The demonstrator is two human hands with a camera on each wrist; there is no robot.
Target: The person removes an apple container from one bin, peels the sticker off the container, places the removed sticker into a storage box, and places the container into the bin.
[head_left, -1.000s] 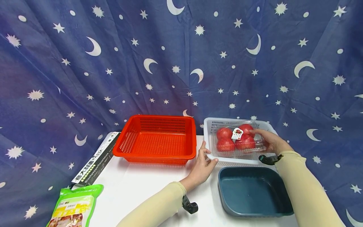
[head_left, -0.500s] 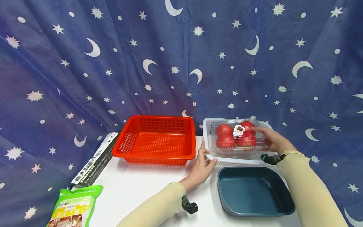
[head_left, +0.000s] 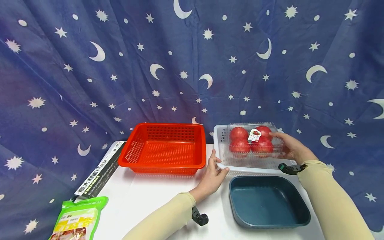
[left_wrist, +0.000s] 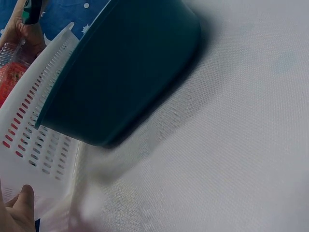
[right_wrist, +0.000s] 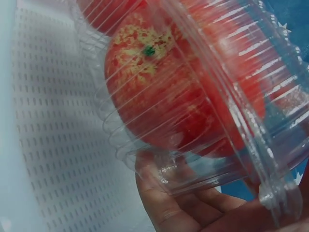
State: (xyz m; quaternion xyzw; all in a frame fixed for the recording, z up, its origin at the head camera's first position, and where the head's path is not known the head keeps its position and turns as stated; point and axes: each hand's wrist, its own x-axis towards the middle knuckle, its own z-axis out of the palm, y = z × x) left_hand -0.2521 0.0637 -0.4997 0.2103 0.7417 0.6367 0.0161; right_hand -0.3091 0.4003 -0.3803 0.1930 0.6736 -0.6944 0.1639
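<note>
My right hand (head_left: 292,146) grips the right end of a clear plastic clamshell box (head_left: 277,144) holding several round red fruits (head_left: 262,147) and bearing a white label (head_left: 254,135). The box is over the white perforated basket (head_left: 249,169) and covers part of its back rim. In the right wrist view, fingers (right_wrist: 166,205) curl under the box's end, and one fruit (right_wrist: 159,92) shows yellow speckles and a green stem spot. My left hand (head_left: 211,176) touches the basket's near left corner, thumb (left_wrist: 26,198) along the front wall, other fingers spread beside the left rim.
A red perforated basket (head_left: 162,165) stands left of the white one. In front of the white basket is a dark teal tub (head_left: 270,225). A black and white pasta box (head_left: 100,173) and a green food bag (head_left: 79,218) lie at left. A starry curtain (head_left: 180,60) hangs behind.
The clamshell has risen from the white basket and turned to sit straighter, shifting slightly back. My right hand has moved a little right with it. The left hand stays at the corner.
</note>
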